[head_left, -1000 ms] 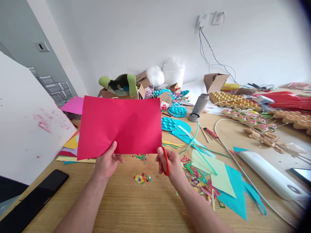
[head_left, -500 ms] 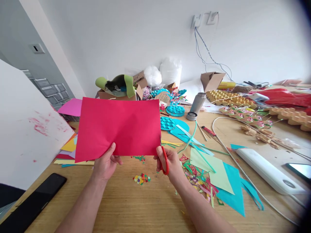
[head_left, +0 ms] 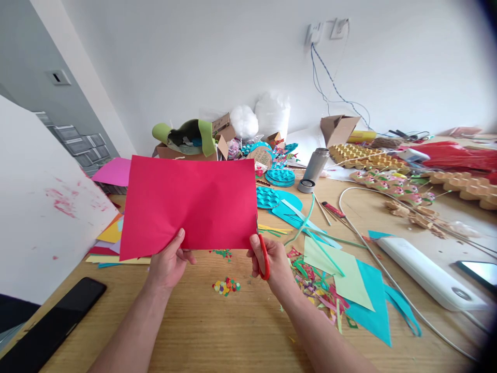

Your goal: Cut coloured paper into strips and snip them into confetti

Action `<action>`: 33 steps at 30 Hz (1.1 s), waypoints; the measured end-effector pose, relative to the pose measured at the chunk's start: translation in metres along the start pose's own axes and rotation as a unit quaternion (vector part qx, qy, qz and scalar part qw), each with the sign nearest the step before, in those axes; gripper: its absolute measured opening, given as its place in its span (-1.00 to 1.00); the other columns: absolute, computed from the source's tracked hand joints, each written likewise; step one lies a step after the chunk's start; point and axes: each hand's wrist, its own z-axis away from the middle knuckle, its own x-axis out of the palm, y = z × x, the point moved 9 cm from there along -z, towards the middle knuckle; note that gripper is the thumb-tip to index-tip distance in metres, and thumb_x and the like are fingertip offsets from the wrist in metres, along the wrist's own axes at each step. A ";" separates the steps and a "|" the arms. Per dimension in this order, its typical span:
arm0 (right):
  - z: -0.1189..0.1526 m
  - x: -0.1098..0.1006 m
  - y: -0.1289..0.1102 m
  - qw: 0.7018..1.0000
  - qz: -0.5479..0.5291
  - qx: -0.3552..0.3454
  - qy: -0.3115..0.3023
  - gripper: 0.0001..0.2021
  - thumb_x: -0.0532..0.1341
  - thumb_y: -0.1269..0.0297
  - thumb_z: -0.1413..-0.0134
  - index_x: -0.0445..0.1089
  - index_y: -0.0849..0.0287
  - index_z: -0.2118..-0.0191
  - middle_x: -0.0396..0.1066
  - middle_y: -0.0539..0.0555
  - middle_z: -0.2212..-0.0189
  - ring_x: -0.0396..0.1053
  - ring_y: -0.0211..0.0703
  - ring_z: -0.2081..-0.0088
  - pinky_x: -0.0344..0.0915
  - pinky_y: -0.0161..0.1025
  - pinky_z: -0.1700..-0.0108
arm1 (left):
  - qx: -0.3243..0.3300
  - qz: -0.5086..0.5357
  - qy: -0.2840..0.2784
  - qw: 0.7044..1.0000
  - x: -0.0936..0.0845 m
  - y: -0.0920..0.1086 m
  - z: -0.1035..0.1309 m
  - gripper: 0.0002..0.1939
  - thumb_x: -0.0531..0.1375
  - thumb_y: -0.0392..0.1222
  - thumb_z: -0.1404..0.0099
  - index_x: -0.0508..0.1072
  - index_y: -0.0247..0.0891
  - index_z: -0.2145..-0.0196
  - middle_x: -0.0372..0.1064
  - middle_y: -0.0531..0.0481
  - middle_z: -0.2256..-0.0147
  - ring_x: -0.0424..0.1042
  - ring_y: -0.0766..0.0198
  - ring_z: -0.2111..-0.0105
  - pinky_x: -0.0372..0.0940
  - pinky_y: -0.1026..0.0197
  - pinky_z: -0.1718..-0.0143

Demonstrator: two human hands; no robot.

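Observation:
A large sheet of red paper [head_left: 190, 202] is held up above the table, its broad side facing me. My left hand [head_left: 171, 261] pinches its bottom edge left of the middle, thumb in front and fingers behind. My right hand [head_left: 269, 259] grips red-handled scissors [head_left: 264, 258] at the sheet's lower right corner, with the thumb on the paper's edge. The scissor blades point up along the right edge and are mostly hidden. Below the sheet, a small heap of coloured paper dots [head_left: 226, 286] lies on the wooden table [head_left: 209, 331].
Paper scraps [head_left: 316, 285] and blue sheets [head_left: 368, 300] lie right of my right hand. A black phone [head_left: 54, 324] is at the left edge. Farther back stand a steel flask [head_left: 316, 166] and egg cartons [head_left: 365, 158]. A white cable [head_left: 373, 243] loops across the right side.

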 end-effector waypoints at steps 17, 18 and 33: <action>-0.001 0.004 0.000 0.999 -0.014 -0.009 -0.038 -0.38 0.04 -0.32 0.05 0.29 0.26 0.56 0.22 -0.03 0.81 0.19 -0.37 0.77 0.01 -0.47 0.73 | 0.014 0.009 0.019 1.000 0.001 0.005 0.002 -0.61 0.41 -0.31 0.16 0.45 -0.21 0.31 0.45 0.15 0.41 0.39 0.33 0.62 0.18 0.37 0.86; -0.001 0.004 0.000 0.999 -0.014 -0.008 -0.039 -0.38 0.04 -0.32 0.05 0.29 0.26 0.56 0.22 -0.03 0.81 0.20 -0.37 0.77 0.01 -0.47 0.73 | 0.012 0.009 0.021 1.000 0.000 0.004 0.002 -0.60 0.41 -0.31 0.17 0.45 -0.21 0.31 0.45 0.16 0.41 0.39 0.34 0.62 0.18 0.37 0.86; -0.001 0.002 -0.007 0.998 0.008 -0.036 -0.047 -0.43 0.03 -0.26 -0.02 0.22 0.21 0.61 0.24 -0.03 0.79 0.16 -0.39 0.74 0.03 -0.46 0.69 | 0.001 0.005 0.021 1.000 0.000 0.002 0.001 -0.59 0.42 -0.30 0.18 0.47 -0.20 0.30 0.45 0.15 0.40 0.38 0.34 0.64 0.20 0.35 0.86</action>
